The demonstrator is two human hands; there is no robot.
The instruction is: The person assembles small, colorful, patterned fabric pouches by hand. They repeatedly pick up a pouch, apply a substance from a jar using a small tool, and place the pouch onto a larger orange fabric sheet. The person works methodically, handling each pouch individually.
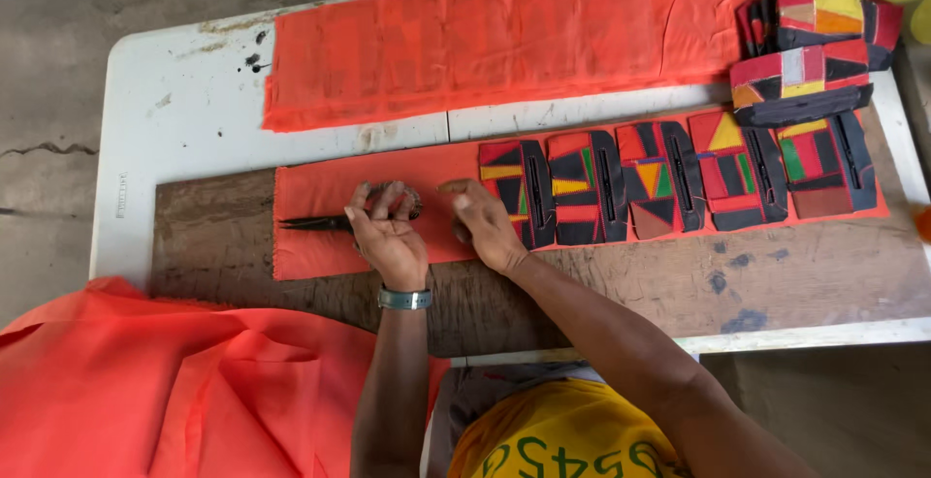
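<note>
A white table (184, 110) fills the frame, with a brown wooden board (621, 289) laid across its near half. At the far side lies a broad sheet of orange cloth (504, 37). A narrower orange strip (320, 221) runs left to right along the board. On the right half of that strip sits a row of five patchwork pieces (679, 182), each sewn from red, black, yellow and green shapes with a dark slit down the middle. A small stack of similar pieces (810, 51) rests at the far right corner of the table. A loose heap of orange fabric (165, 391) spills over the near left edge.

The person's left hand (388, 236) is curled closed around the handles of a pair of scissors (335, 220), whose dark blades point left and lie flat on the strip. The right hand (485, 226) holds nothing; it rests loosely curled on the strip just beside the leftmost patchwork piece, one finger pointing left towards the other hand. The two hands are near each other but apart.

Judging by the layout, the work in hand is cutting the strip, with the bare left part not yet divided. A next move would seem to call for the free hand to press the cloth flat while the blades are lifted and turned across the strip, keeping well clear of the sewn piece.
</note>
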